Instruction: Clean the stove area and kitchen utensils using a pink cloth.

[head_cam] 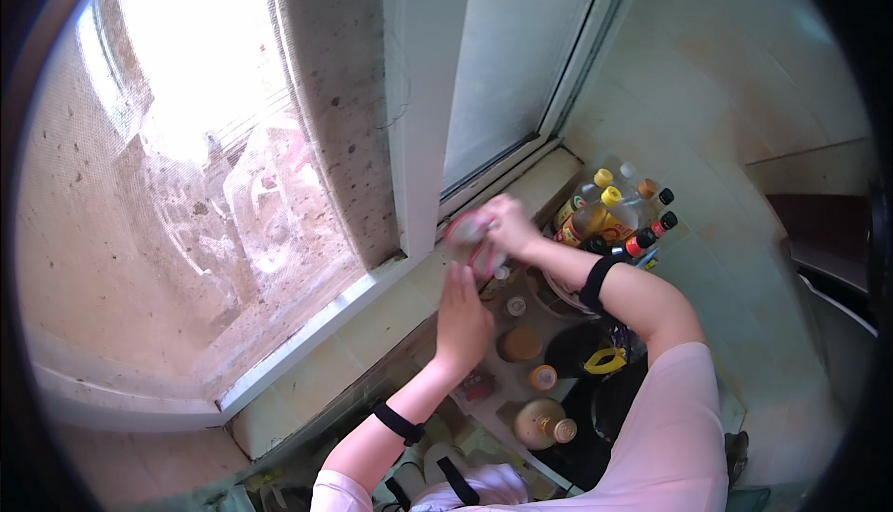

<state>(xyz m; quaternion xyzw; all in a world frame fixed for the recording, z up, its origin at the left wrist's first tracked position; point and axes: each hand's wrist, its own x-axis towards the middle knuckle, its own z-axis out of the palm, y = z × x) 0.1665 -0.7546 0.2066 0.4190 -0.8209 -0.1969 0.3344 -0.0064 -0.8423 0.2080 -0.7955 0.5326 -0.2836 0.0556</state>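
My right hand [511, 226] is closed on a blurred, pink-edged cloth or pad [466, 229], held over the tiled window ledge beside the white window frame [424, 163]. Just below it, my left hand [464, 324] is raised with its fingers together, their tips close to the lower part of the pink-edged thing. Whether those fingertips touch it I cannot tell. The sliding window pane [523, 58] is behind my right hand, and the insect screen [279, 226] lies to the left.
Several sauce and oil bottles [589, 219] stand in the corner right of my right hand. Below are jars, a round ceramic-looking bottle [538, 423], an orange-lidded jar [543, 377] and a yellow-handled tool [605, 360]. The tiled ledge [384, 317] runs along the window.
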